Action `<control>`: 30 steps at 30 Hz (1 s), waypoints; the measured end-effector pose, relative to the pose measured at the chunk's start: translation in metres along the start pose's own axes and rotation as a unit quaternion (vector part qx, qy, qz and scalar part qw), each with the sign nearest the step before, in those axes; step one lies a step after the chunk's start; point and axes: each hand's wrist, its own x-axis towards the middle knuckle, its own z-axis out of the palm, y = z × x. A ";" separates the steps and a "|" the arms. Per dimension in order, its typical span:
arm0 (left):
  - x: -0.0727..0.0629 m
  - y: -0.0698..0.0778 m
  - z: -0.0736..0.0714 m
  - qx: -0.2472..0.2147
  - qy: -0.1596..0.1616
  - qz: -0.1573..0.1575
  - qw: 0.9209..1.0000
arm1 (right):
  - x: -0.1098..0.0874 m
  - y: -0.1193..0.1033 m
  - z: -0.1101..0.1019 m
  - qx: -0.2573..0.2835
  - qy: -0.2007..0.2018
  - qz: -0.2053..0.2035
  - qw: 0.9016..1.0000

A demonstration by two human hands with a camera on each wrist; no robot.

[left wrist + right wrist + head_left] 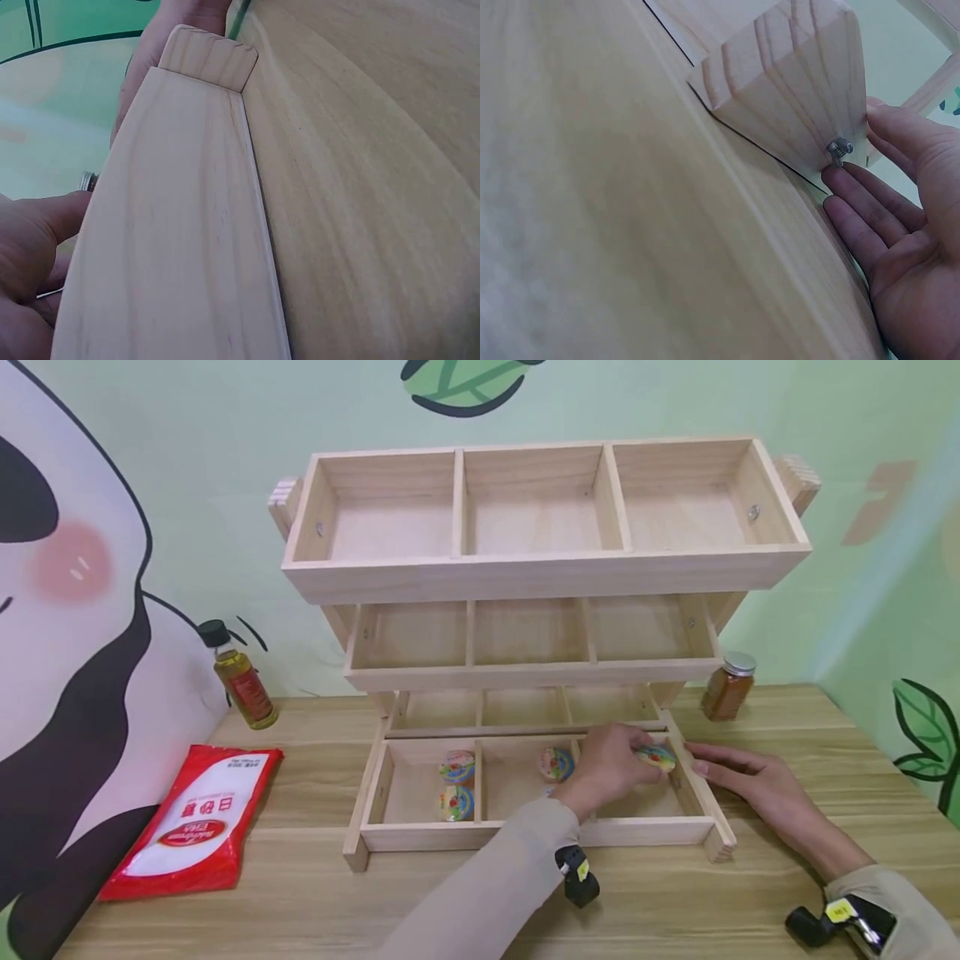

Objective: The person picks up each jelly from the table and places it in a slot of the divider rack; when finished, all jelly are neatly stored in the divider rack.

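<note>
In the head view, my left hand (606, 768) reaches into the right compartment of the lowest wooden tray (465, 837) and pinches a small round cup with a colourful printed lid (658, 758). The left wrist view shows my left thumb and fingers (34, 270) partly hidden behind the tray's front board (172, 225); the cup is out of sight there. My right hand (765, 789) rests at the right side of the rack, fingers extended. In the right wrist view, its fingertips (838, 180) lie beside a metal wing nut (838, 148) on the wooden end piece.
Two similar cups (456, 802) lie in the left compartment, and another cup (557, 764) in the middle one. Higher wooden trays (547, 575) rise above. An oil bottle (247, 689) and red-white bag (191, 822) stand left; a spice jar (729, 687) stands right.
</note>
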 end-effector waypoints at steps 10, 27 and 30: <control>0.004 0.001 0.012 -0.014 0.018 -0.022 1.000 | 0.000 0.001 -0.001 0.010 0.001 -0.005 1.000; 0.000 0.001 0.012 0.009 0.036 -0.013 0.999 | 0.000 0.000 0.001 0.018 0.002 -0.006 1.000; -0.001 0.001 0.013 0.014 0.042 -0.020 0.999 | 0.000 0.000 0.001 0.012 0.002 -0.008 1.000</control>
